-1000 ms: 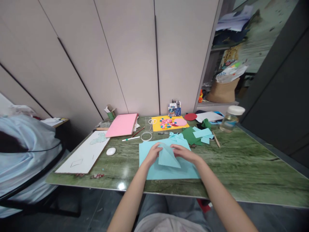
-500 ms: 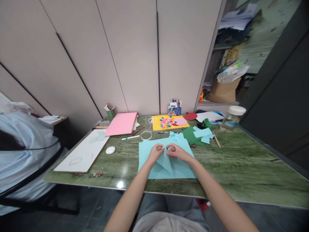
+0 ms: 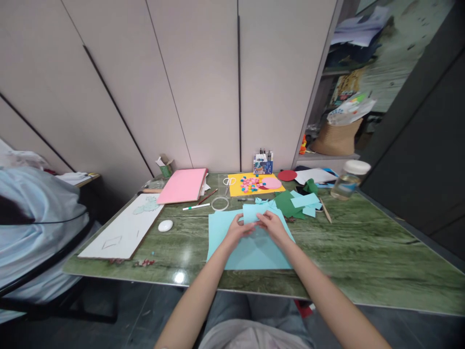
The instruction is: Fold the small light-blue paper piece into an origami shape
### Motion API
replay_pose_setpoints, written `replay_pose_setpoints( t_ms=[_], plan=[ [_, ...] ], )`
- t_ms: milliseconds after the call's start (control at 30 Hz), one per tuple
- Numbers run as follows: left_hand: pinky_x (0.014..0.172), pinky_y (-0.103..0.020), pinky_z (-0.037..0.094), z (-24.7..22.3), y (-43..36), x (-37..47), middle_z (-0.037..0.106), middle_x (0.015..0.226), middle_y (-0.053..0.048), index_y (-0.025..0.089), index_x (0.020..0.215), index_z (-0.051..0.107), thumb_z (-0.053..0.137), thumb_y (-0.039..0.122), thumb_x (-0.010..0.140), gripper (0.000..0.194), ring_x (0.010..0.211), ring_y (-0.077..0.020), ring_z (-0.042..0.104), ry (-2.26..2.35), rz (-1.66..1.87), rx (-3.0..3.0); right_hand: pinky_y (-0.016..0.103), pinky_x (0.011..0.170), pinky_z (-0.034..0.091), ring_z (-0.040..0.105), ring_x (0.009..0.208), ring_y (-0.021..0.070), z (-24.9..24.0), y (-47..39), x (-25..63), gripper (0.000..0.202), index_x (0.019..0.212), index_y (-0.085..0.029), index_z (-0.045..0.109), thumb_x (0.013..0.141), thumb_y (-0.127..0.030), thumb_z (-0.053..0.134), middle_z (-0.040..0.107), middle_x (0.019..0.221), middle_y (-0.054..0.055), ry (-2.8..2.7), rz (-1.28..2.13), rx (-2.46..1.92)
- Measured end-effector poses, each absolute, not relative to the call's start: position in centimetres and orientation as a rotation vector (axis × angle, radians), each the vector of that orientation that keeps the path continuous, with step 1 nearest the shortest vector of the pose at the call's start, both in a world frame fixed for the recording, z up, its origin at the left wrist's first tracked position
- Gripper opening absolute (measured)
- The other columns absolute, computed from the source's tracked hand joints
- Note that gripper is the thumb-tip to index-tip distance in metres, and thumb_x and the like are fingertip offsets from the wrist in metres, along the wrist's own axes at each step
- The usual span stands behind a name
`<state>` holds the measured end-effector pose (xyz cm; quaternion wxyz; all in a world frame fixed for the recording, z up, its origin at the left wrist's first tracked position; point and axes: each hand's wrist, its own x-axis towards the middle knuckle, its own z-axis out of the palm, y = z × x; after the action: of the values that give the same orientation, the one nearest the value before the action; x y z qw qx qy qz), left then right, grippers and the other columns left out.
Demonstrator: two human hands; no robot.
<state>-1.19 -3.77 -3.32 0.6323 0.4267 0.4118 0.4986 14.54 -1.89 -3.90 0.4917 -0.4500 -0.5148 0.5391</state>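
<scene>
A small light-blue piece of paper [image 3: 250,212] stands up between my hands, its flat face toward me. My left hand [image 3: 238,231] grips its lower left edge, the thumb pointing to the right. On the other side my right hand [image 3: 273,228] pinches it, with the fingertips close to the left thumb. Beneath both hands lies a large light-blue sheet [image 3: 228,257] on the table. Folded light-blue pieces [image 3: 271,203] rest at its far edge, partly hidden behind the held paper and my right hand.
A yellow sheet [image 3: 232,189] bears small pink and blue pieces. Around it are scissors [image 3: 229,182], a tape ring [image 3: 220,204], green paper [image 3: 286,206] and a lidded jar [image 3: 348,182]. Leftward are a pink folder [image 3: 183,186], a white board [image 3: 125,232] and a seated person [image 3: 39,232].
The paper in my hands has turned from a low, pointed fold facing me to an upright, roughly rectangular shape. My left hand has shifted slightly right, and the fingers of both hands have changed position.
</scene>
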Motion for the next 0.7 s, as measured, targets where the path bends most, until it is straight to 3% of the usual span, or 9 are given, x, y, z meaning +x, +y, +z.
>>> replay_pose_setpoints(
  t_ms=[233,700],
  plan=[
    [0.061,-0.027,0.046,-4.0,-3.1,-1.3,0.068,0.070,-0.003,0.014,0.082,0.058,0.079,0.034,0.052,0.042,0.059,-0.0151,0.062,0.980,1.262,1.057,0.027,0.061,0.050,0.059,0.065,0.0104,-4.5,-2.1,13.6,0.019,0.088,-0.012,0.059,0.087,-0.029,0.053,0.062,0.079,0.001,-1.319,1.377,-1.112],
    [0.068,-0.029,0.047,-3.4,-3.1,-1.5,0.070,0.080,-0.005,0.015,0.081,0.061,0.078,0.026,0.051,0.037,0.074,-0.0192,0.063,0.959,1.265,1.197,0.036,0.074,0.051,0.060,0.088,0.0175,-4.0,-0.7,16.6,0.027,0.109,-0.015,0.055,0.087,-0.029,0.052,0.059,0.107,0.007,-1.081,1.322,-1.120]
  ],
)
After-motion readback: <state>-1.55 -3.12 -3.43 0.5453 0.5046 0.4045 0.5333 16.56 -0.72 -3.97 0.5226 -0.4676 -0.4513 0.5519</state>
